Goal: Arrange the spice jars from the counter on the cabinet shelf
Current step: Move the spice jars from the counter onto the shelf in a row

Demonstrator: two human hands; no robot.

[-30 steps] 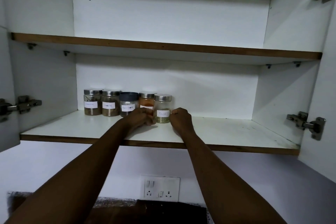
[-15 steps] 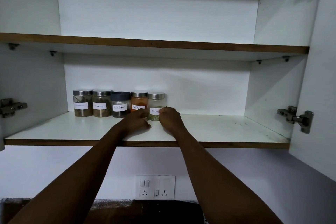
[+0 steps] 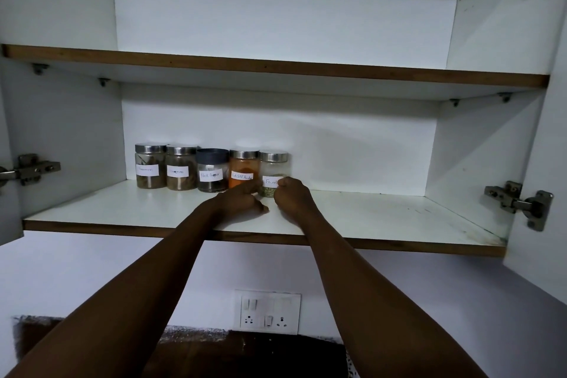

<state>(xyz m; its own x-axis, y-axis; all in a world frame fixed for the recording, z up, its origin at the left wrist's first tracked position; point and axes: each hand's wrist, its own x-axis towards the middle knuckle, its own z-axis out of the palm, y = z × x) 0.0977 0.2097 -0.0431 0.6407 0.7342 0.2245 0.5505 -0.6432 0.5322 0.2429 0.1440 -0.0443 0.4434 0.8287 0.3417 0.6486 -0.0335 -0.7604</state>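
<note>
Five labelled spice jars stand in a row at the back left of the lower cabinet shelf (image 3: 122,209). From the left come two steel-lidded jars of brown spice (image 3: 150,170) (image 3: 181,172), a dark-lidded black pepper jar (image 3: 212,174), an orange chilli powder jar (image 3: 244,167) and a fennel jar (image 3: 273,164). My left hand (image 3: 239,202) has its fingertips at the fennel jar's lower left, with the thumb on the shelf. My right hand (image 3: 291,196) is curled against the jar's lower right and covers the end of its label.
The upper shelf (image 3: 276,66) holds nothing. To the right of the jars the lower shelf is bare white board. Open door hinges jut out at the left (image 3: 30,169) and the right (image 3: 518,202). A switch and socket plate (image 3: 267,311) is on the wall below, above a dark counter.
Both hands stay at the fennel jar at the right end of the row. My left hand has sunk a little onto the shelf. The view has shifted slightly.
</note>
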